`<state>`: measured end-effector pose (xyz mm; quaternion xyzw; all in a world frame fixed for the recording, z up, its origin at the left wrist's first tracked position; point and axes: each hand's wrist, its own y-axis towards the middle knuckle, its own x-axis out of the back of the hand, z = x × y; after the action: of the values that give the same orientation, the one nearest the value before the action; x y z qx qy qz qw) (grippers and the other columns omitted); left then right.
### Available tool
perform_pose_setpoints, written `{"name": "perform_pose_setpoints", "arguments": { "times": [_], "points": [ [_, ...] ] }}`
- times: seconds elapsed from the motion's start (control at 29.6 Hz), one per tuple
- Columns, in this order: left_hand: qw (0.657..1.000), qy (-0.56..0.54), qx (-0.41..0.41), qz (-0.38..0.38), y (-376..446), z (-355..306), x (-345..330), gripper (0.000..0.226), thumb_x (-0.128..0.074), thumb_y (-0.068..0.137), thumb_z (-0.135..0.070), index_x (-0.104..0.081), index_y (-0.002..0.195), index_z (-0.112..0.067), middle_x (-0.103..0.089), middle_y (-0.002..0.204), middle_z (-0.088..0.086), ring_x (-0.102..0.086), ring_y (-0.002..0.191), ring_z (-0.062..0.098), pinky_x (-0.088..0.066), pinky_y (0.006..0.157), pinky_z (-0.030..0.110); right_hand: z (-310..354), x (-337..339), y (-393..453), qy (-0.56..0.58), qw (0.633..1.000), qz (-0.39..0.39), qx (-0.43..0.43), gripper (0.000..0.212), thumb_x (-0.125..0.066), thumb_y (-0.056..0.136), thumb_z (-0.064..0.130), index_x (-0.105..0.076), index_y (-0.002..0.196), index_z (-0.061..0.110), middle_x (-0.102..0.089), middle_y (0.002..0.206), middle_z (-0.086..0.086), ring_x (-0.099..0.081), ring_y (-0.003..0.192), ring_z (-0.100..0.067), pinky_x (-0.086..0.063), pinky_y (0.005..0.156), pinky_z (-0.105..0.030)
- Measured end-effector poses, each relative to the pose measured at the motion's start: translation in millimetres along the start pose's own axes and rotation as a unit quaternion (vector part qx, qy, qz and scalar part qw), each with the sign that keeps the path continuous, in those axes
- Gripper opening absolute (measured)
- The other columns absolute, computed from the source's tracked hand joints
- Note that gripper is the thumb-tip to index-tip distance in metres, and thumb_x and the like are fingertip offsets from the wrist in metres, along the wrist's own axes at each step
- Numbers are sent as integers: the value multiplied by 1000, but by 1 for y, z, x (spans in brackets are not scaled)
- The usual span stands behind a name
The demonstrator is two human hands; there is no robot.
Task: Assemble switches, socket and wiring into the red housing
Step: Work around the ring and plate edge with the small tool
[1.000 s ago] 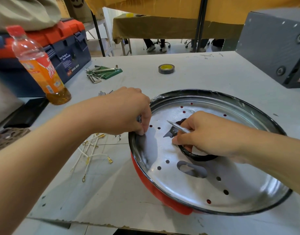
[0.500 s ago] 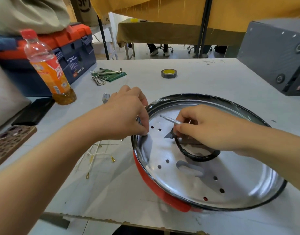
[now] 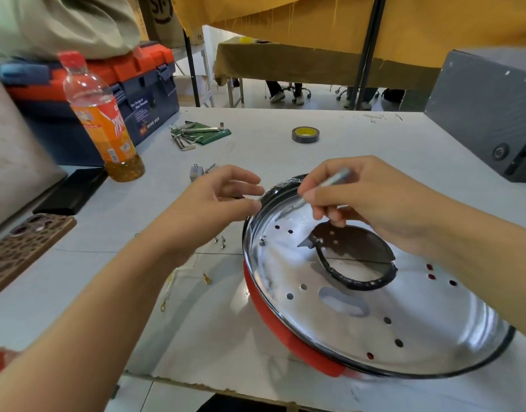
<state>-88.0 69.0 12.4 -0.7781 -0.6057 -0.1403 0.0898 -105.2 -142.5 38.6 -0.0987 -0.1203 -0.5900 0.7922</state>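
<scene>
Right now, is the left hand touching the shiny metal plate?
Apart. The head view shows the left hand lifted beside the metal plate, its fingers loosely spread, with white table visible between fingertips and the plate's rim.

A workshop. At upper left of the frame a blue-and-orange toolbox (image 3: 143, 93) sits on the white worktable (image 3: 359, 144), with hex keys (image 3: 193, 133) and a tape roll (image 3: 305, 134) near the top centre. Behind, more cloth-covered tables (image 3: 300, 62) and rolling chairs (image 3: 294, 92) stand on a bare floor.
</scene>
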Motion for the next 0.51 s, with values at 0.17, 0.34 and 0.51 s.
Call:
{"name": "perform_pose_setpoints", "arguments": {
  "times": [0.17,0.34,0.51],
  "points": [
    [997,-72,24,22,3,12,-14,25,-57,87,-6,-64,107,-20,-75,85,0,-69,73,10,-50,60,16,-2,-11,10,62,998,-19,7,9,-65,84,13,-72,81,9,-62,57,-4,-50,48,-9,-46,49,-17],
    [995,-100,12,8,5,23,-17,26,-54,88,-5,-67,108,-16,-74,86,1,-68,75,10,-52,64,19,-3,-17,13,37,999,8,10,15,-57,92,19,-69,86,12,-71,69,-9,-63,57,-16,-55,58,-21],
    [993,-116,3,5,5,27,-19,27,-54,88,-5,-65,110,-15,-74,85,2,-68,75,11,-52,63,19,-6,-22,14,29,999,24,8,20,-54,93,19,-67,78,17,-70,69,-11,-62,57,-19,-56,62,-25]
  ]
}}
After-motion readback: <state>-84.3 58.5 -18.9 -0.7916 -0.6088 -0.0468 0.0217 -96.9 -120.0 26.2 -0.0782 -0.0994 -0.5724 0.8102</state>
